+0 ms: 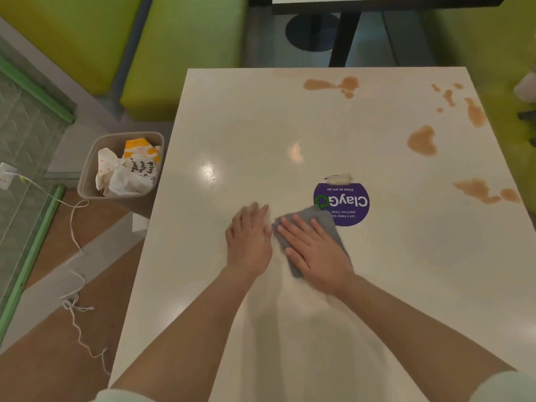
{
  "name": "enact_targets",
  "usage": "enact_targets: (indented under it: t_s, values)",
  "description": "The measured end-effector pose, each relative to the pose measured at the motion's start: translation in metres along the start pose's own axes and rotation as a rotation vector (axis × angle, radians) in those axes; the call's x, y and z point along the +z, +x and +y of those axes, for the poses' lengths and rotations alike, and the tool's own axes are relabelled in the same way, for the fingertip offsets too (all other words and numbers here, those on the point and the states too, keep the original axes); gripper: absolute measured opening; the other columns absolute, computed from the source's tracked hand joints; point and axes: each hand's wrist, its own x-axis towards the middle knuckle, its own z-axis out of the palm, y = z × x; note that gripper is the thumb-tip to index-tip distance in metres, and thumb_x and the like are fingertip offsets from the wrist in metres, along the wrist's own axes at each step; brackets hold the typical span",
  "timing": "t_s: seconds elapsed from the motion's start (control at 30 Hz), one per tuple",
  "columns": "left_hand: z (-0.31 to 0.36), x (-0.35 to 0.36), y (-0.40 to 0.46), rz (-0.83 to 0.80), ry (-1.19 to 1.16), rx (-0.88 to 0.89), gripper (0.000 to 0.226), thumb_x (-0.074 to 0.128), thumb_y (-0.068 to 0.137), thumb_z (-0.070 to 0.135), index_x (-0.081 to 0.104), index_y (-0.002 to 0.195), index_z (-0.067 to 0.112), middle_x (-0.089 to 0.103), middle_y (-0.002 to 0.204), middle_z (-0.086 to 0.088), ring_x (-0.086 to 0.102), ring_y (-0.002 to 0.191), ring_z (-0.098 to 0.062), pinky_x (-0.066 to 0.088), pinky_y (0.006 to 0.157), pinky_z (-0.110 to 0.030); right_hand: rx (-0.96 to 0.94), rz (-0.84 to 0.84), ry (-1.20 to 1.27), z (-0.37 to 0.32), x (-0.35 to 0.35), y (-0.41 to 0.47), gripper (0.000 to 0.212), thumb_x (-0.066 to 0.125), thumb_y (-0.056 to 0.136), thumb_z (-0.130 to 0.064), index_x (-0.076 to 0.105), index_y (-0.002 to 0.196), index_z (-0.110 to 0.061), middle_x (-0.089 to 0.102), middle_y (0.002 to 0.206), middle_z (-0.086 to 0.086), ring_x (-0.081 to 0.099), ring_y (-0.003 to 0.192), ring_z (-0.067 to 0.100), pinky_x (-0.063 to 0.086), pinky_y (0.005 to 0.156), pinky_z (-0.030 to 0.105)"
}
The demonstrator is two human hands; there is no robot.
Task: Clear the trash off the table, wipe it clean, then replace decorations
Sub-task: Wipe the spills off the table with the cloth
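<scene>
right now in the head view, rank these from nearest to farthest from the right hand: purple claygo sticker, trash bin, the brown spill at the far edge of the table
1. Purple ClayGo sticker: just beyond the right hand, partly under the grey cloth it presses.
2. Trash bin: on the floor off the table's left edge, past the left hand.
3. Brown spill: near the table's far edge, right of centre.

Right hand [314, 250] flat on grey cloth [324, 224]
</scene>
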Motion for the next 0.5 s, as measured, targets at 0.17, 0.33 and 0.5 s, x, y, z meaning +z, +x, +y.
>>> enact_targets:
  t_s: [0.17, 0.33, 0.5]
  values:
    - [-0.013, -0.01, 0.004, -0.076, -0.1, 0.028, 0.046, 0.031, 0.104, 0.025, 0.031, 0.148, 0.039, 0.021, 0.157, 0.014, 0.015, 0.142, -0.013, 0.019, 0.113, -0.035, 0.213, -0.008, -0.052, 0.047, -0.014, 0.016, 0.061, 0.004, 0.097, -0.045, 0.013, 0.155, -0.027, 0.008, 0.162, -0.014, 0.002, 0.15, 0.008, 0.0, 0.122, 0.035]
    - [-0.017, -0.008, 0.0, -0.104, -0.074, 0.068, 0.05, 0.033, 0.104, 0.023, 0.023, 0.152, 0.036, 0.013, 0.16, 0.012, 0.009, 0.145, -0.014, 0.017, 0.115, -0.035, 0.253, 0.081, -0.031, -0.015, 0.008, 0.014, 0.06, 0.018, 0.098, -0.039, 0.024, 0.155, -0.019, 0.02, 0.161, -0.004, 0.009, 0.15, 0.013, 0.007, 0.121, 0.04]
    - [-0.014, -0.002, -0.005, -0.093, -0.023, 0.084, 0.054, 0.03, 0.104, 0.025, 0.013, 0.155, 0.032, 0.003, 0.163, 0.008, -0.002, 0.149, -0.013, 0.008, 0.119, -0.035, 0.027, 0.034, -0.052, -0.01, 0.013, -0.028, 0.055, 0.028, 0.102, -0.041, 0.022, 0.155, -0.025, 0.017, 0.161, -0.01, 0.008, 0.15, 0.01, 0.008, 0.121, 0.039]
